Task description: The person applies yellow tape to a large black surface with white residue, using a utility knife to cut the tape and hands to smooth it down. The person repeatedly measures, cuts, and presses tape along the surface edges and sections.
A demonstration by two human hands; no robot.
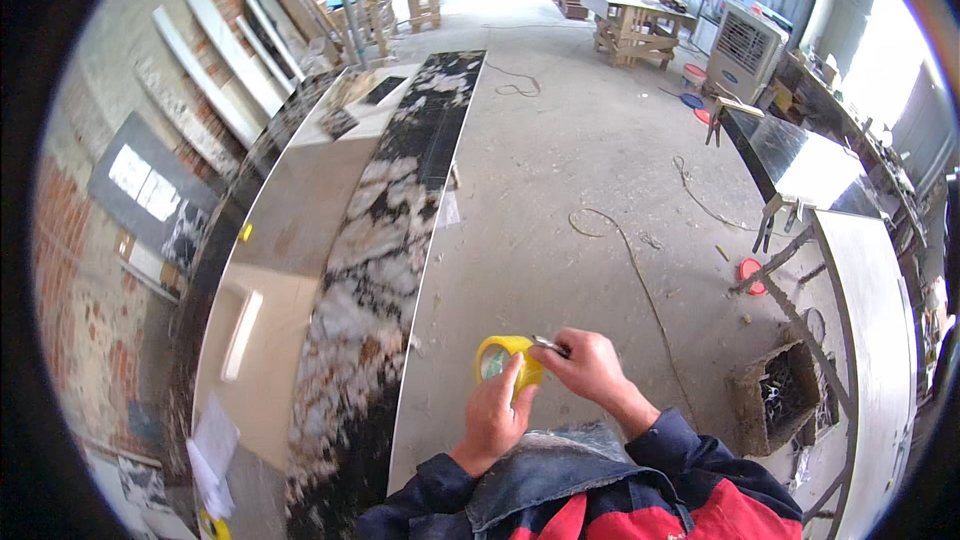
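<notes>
In front of my body, my left hand [494,418] is closed on a roll of yellow tape [529,368], thumb against its side. The roll is held on edge, its hollow core facing left. At the roll's upper right side, my right hand [592,368] is closed around a small, slim metal tool with a dark part [549,345]. Its tip points left, over the top of the tape. The fingers hide most of the tool, so its exact kind cannot be made out. Both hands are beside the long black-and-white stone slab [375,230].
Loose white papers [212,448] and another yellow tape roll [214,526] lie at the near left. A cable [640,275] runs along the floor. To the right stand a rough box of metal pieces [775,395] and a clamped black slab [800,160].
</notes>
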